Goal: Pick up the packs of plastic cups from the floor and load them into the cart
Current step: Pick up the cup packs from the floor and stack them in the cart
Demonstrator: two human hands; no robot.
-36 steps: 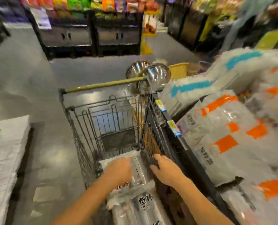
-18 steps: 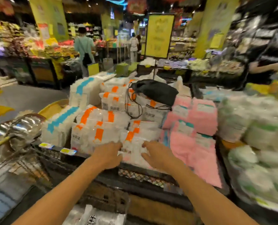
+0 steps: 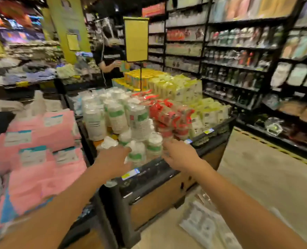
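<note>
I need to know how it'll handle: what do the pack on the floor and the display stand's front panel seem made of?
Pack on the floor: seemingly thin clear plastic film, glossy and crinkled, with pale contents showing through; blur hides detail. Front panel: brown, matt and wood-like, perhaps laminate, set in a black frame that could be metal or plastic.

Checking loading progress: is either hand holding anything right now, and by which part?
Nothing is held: the left hand and right hand reach forward empty.
</note>
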